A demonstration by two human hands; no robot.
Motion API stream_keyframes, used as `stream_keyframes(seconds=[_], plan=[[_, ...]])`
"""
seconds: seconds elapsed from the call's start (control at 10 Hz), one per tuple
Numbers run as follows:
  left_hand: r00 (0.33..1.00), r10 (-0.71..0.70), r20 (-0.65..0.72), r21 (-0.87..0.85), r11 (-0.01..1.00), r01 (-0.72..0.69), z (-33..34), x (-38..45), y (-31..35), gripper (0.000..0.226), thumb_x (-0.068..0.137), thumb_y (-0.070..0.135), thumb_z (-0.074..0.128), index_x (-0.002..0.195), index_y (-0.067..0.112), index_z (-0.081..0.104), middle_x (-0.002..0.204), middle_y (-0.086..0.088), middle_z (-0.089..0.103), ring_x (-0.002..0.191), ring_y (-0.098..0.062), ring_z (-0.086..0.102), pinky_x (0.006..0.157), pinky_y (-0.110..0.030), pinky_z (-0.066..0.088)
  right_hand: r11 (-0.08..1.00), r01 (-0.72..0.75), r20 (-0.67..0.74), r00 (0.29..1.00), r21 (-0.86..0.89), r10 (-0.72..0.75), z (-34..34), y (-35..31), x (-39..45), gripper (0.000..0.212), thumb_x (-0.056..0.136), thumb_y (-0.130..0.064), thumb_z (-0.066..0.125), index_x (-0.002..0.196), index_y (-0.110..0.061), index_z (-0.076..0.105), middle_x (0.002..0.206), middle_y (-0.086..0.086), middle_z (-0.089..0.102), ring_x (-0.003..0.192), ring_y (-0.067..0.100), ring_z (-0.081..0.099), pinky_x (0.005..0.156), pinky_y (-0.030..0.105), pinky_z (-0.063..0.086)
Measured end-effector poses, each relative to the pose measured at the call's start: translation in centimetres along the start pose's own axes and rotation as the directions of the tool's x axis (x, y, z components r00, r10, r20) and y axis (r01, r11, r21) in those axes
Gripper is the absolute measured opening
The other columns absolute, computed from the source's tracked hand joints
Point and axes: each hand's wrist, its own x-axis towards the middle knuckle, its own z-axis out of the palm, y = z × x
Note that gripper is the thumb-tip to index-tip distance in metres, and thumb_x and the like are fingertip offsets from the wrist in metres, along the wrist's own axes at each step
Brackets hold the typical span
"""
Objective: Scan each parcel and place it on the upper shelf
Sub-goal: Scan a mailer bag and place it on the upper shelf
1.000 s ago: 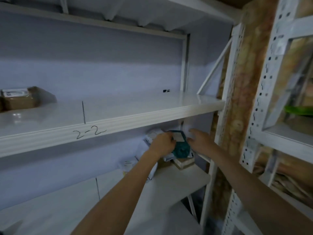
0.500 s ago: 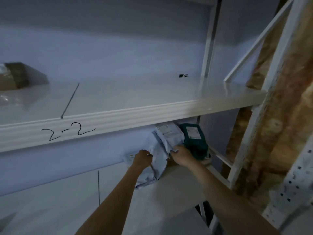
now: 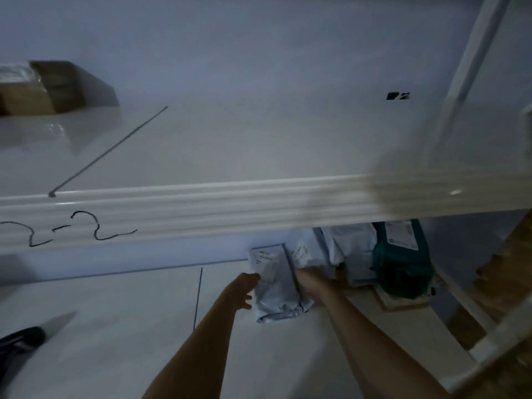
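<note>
Two white shelves fill the view: the upper shelf point(image 3: 259, 156), its front edge marked "2-2", and the lower shelf point(image 3: 115, 326) beneath it. On the upper shelf, far to the left, sits a brown box point(image 3: 34, 87). Under the upper shelf's edge, to the right, parcels lie heaped on the lower shelf: a teal parcel point(image 3: 403, 269) and, left of it, a grey bag point(image 3: 276, 286). The left hand point(image 3: 243, 290) holds that bag's left edge; the right hand point(image 3: 312, 279) grips its right side.
</note>
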Motion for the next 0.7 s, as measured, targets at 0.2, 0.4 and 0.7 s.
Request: stream_keyframes(seconds=[0.2, 0.4, 0.7], plan=[[0.994, -0.105, -0.014, 0.062, 0.992, 0.106, 0.6, 3.2, -0.3, 0.051, 0.097, 0.032, 0.051, 0.141, 0.008, 0.043, 0.147, -0.013, 0.042, 0.134, -0.034, 0.043, 0.101, -0.047, 0.042, 0.996, -0.044, 0.116, 0.992, -0.077, 0.053, 1.8, -0.5, 2.6, 0.042, 0.103, -0.007, 0.035, 0.065, -0.019, 0.024, 0.066, 0.004, 0.021, 0.054, 0.014, 0.022, 0.059, 0.027, 0.028], [0.989, -0.128, 0.069, -0.061, 0.989, 0.132, 1.2, 5.4, -1.0, 0.032, 0.097, 0.022, 0.052, 0.125, 0.007, 0.050, 0.131, -0.012, 0.051, 0.122, -0.034, 0.048, 0.103, -0.056, 0.033, 0.997, -0.060, 0.103, 0.993, -0.049, 0.065, 2.1, -0.5, 4.2, 0.031, 0.099, -0.009, 0.038, 0.068, -0.013, 0.035, 0.065, 0.005, 0.031, 0.055, 0.016, 0.036, 0.052, 0.028, 0.028], [0.999, 0.004, -0.047, -0.232, 0.973, -0.015, -2.1, 4.8, -2.6, 0.031, 0.092, 0.007, 0.053, 0.121, -0.005, 0.056, 0.121, -0.021, 0.060, 0.107, -0.032, 0.063, 0.080, -0.033, 0.053, 0.991, -0.068, 0.119, 0.991, 0.112, 0.055, 4.2, -0.2, 3.3, 0.039, 0.099, -0.015, 0.055, 0.133, 0.004, 0.053, 0.129, 0.022, 0.061, 0.103, 0.029, 0.065, 0.075, 0.028, 0.056]])
